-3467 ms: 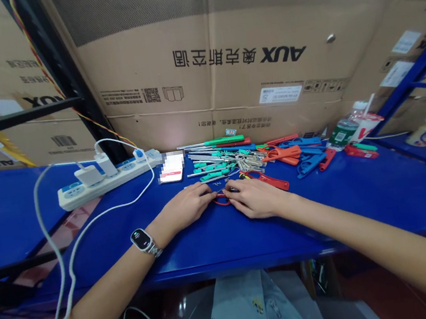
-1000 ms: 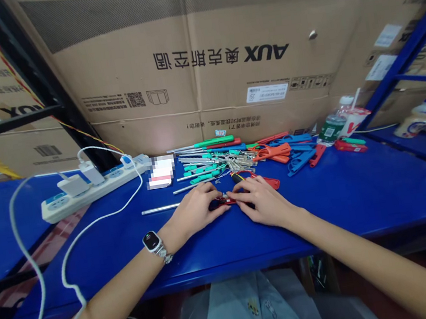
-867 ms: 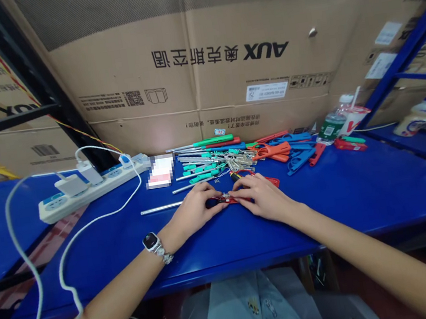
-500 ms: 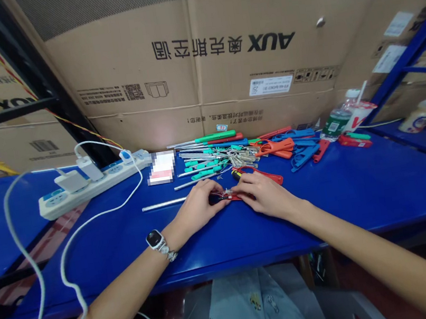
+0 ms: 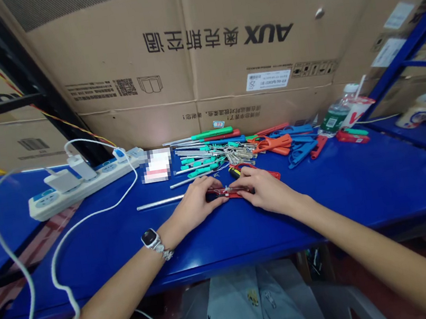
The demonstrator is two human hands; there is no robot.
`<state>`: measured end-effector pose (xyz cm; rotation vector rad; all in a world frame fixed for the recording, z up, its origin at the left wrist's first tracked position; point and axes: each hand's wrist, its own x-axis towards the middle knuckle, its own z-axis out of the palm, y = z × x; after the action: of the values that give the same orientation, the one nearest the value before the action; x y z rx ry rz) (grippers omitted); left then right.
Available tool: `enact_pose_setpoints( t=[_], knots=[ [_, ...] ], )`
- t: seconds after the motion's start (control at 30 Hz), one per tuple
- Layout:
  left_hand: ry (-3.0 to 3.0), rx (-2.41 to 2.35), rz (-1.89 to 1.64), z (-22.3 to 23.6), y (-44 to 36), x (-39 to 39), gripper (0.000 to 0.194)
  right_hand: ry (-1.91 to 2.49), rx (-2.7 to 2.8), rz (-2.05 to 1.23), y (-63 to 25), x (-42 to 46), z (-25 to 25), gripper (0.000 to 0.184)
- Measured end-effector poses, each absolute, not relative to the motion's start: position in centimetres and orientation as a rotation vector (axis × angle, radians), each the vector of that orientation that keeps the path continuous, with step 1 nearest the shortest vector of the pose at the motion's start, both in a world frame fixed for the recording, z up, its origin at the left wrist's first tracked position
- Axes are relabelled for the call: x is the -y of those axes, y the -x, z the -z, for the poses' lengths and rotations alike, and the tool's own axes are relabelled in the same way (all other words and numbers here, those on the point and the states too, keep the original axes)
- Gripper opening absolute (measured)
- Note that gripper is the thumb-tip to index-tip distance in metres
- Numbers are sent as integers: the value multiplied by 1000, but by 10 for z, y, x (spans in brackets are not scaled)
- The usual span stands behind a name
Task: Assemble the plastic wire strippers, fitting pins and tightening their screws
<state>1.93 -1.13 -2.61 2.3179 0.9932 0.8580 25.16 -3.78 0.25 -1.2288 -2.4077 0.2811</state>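
Observation:
My left hand (image 5: 197, 200) is closed around the left end of an opened red plastic handle (image 5: 234, 192), low over the blue table. A long shiny metal tube (image 5: 159, 203) sticks out to the left from under that hand. Thin wires and a small pale part (image 5: 226, 189) show at the handle between my hands. My right hand (image 5: 263, 186) pinches the handle's right end, its fingers covering much of it. Just behind that hand lies a yellow-and-black tool grip (image 5: 234, 171), beside a red looped piece (image 5: 273, 174).
Behind my hands lies a pile of metal tubes with green parts (image 5: 201, 164). Orange shells (image 5: 272, 143) and blue shells (image 5: 302, 151) lie to its right. A power strip (image 5: 84, 186) with white cables stands left. A bottle (image 5: 331, 119) and cup stand right, before a cardboard wall (image 5: 192, 77).
The view has shifted slightly. My fingers have moved a little on the red handle, and more of it shows between my hands. Both hands keep their hold.

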Motion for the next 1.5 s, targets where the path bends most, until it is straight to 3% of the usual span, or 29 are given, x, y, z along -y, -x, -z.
enact_pose_setpoints(
  t=[0.3,0.63,0.87,1.5],
  knots=[
    [-2418,-1019,-840,25,-18,12,19,1289,2533,-179,-240,47,-11,33],
    [-2521,-1030,-839,24,-13,13,20,1352,2572,152,-230,59,-5,38],
    [-2845,-1004,-720,20,-11,15,29,1294,2587,106,-234,57,7,47],
    [-2810,-1081,-760,20,-12,21,32,1319,2696,183,-231,63,10,67]
  ],
)
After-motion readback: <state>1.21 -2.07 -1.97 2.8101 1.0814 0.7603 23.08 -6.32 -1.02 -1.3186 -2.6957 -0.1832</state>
